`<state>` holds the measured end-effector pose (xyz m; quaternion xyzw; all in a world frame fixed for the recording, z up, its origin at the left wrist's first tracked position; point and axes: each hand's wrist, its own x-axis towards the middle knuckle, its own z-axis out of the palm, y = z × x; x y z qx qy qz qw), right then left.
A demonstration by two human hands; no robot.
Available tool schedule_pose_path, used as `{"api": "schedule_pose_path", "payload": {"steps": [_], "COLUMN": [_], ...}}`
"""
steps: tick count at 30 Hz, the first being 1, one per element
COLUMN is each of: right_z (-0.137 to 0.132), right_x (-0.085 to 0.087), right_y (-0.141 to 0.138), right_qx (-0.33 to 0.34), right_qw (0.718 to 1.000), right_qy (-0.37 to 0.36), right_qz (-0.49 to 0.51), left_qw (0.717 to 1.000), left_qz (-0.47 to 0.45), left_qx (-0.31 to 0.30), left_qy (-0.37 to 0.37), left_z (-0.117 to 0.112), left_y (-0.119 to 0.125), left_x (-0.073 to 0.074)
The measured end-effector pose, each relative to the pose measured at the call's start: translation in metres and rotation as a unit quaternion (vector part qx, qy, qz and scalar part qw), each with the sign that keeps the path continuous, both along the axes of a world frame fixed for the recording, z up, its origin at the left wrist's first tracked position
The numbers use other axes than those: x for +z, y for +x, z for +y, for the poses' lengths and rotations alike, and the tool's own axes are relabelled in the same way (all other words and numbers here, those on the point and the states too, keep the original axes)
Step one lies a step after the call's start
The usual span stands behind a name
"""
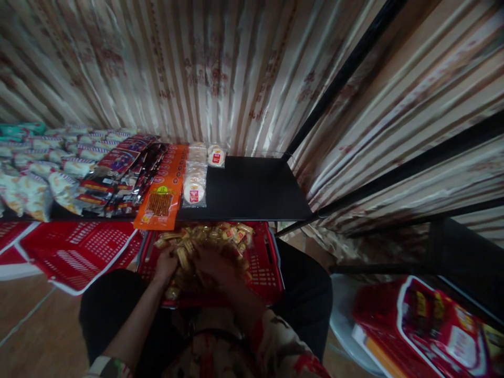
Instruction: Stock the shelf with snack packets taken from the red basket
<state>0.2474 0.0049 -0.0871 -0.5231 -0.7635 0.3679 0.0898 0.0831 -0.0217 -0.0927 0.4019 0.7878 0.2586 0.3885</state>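
A red plastic basket (275, 262) rests on my lap, holding many small snack packets (236, 233) in clear and yellowish wrapping. My left hand (167, 264) is at the left of the pile, its fingers curled against a yellowish snack packet (183, 258). To the right, my right hand (212, 262) reaches down into the packets; its fingers are dark and blurred, partly lost among the wrappers. Both hands are close together inside the basket.
Just beyond the basket runs a black shelf (252, 189). On it are round rice crackers (194, 191), an orange stick-snack bag (161, 202), dark packets (114, 178) and white bags (33, 191). Other red baskets (82, 247) flank me; a black frame bar (338, 73) slants at right.
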Motion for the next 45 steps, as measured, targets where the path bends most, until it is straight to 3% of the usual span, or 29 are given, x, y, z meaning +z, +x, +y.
{"api": "schedule_pose_path", "payload": {"steps": [5,9,14,22,26,29,33,39,45], "right_z": [-0.020,-0.028,-0.034,-0.033,-0.023,-0.016,-0.013,-0.017,-0.022], "right_x": [-0.011,-0.021,-0.024,-0.027,-0.015,0.001,0.016,0.007,0.005], "right_y": [0.027,0.059,0.086,0.080,0.070,0.064,0.064,0.073,0.071], "right_qx": [-0.052,-0.131,-0.106,-0.126,-0.165,-0.159,-0.071,-0.021,-0.076], "right_qw": [0.998,0.990,0.992,0.988,0.976,0.969,0.973,0.978,0.982], "right_qy": [0.032,0.038,0.039,0.047,0.064,0.077,0.130,0.117,0.045], "right_qz": [0.029,0.034,0.051,0.075,0.129,0.171,0.177,0.169,0.167], "left_qw": [0.998,0.989,0.980,0.958,0.953,0.956,0.960,0.969,0.986], "left_qz": [0.065,0.117,0.131,0.154,0.131,0.087,0.067,0.037,0.011], "left_qx": [-0.010,-0.011,-0.005,-0.006,-0.019,-0.047,-0.057,-0.103,-0.095], "left_qy": [0.020,0.094,0.148,0.241,0.273,0.277,0.264,0.223,0.136], "left_z": [-0.003,-0.007,-0.013,-0.015,-0.018,-0.021,-0.025,-0.030,-0.029], "left_y": [-0.002,0.002,0.015,0.026,0.039,0.055,0.074,0.086,0.082], "left_x": [0.003,0.004,0.004,0.026,0.040,0.047,0.047,0.044,0.043]}}
